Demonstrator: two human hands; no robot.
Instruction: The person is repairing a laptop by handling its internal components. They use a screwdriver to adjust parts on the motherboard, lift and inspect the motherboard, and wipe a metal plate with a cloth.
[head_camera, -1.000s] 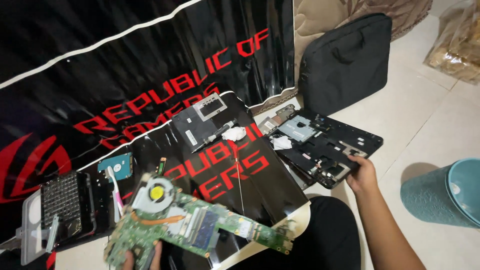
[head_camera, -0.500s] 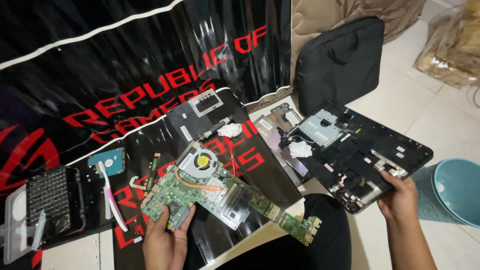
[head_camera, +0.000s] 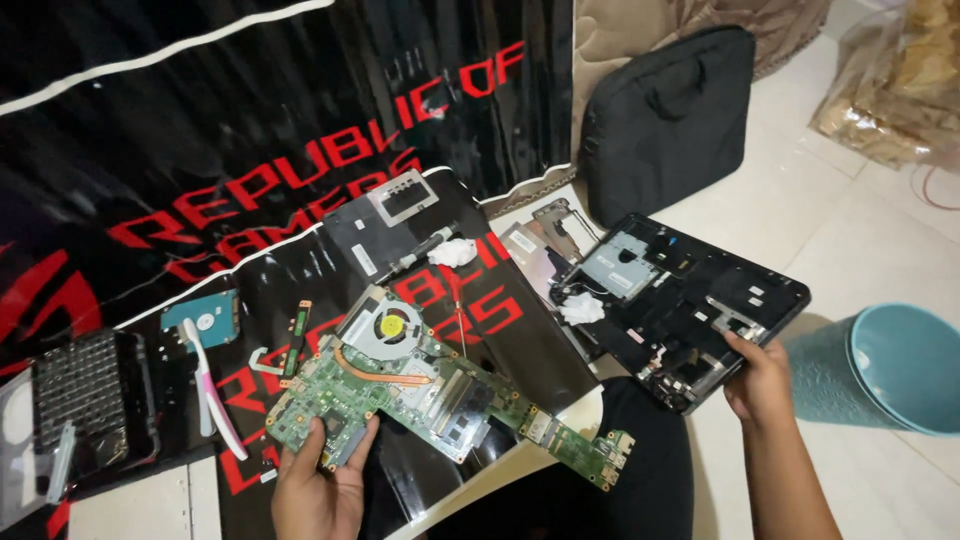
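At the far left a black keyboard (head_camera: 85, 385) lies on the dark banner mat (head_camera: 300, 140) spread over the floor, with a white toothbrush (head_camera: 212, 390) just to its right and a small blue hard drive (head_camera: 205, 320) above the brush. The left hand (head_camera: 318, 485) is closed on the near left corner of a green circuit board (head_camera: 430, 385), fingers curled over its edge, holding it tilted above the mat; a round fan with a yellow centre (head_camera: 392, 325) and a copper pipe sit on the board's upper part. Behind the board lies a black cover panel (head_camera: 385, 225) with a wad of white tissue (head_camera: 452, 252) beside it. Further right, the right hand (head_camera: 762, 380) grips the near edge of a black laptop base (head_camera: 690, 290), lifted off the pale tiled floor (head_camera: 880, 230). A black laptop bag (head_camera: 668, 120) stands behind it, and a teal bin (head_camera: 885, 370) sits just beside the right hand.
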